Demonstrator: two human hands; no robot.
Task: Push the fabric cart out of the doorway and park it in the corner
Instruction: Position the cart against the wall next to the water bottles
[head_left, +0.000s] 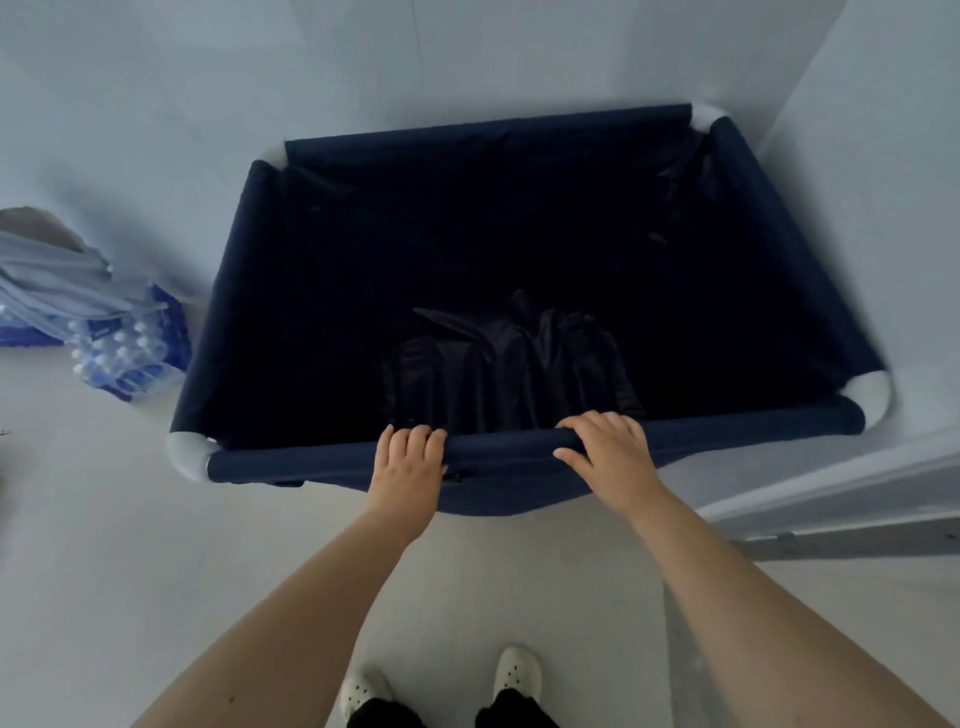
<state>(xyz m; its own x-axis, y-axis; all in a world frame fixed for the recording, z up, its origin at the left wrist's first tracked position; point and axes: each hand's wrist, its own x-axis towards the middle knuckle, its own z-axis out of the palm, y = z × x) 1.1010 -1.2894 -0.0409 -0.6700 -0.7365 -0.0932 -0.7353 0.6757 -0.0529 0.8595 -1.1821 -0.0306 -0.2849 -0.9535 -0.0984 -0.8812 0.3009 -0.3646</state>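
Both hands, left (410, 457) and right (605, 447), had their grip clamped on the cart (332, 462) rim; one more shove might jam it against the wall (857, 234).

Pale walls (467, 62) meet in a corner far beyond the hands, a light floor (104, 519) lies below them, with shrink-wrapped water bottles (130, 358) off left.

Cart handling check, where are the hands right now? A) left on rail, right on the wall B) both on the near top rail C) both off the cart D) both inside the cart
B: the left hand and right hand both curl over the near rail of the fabric cart.
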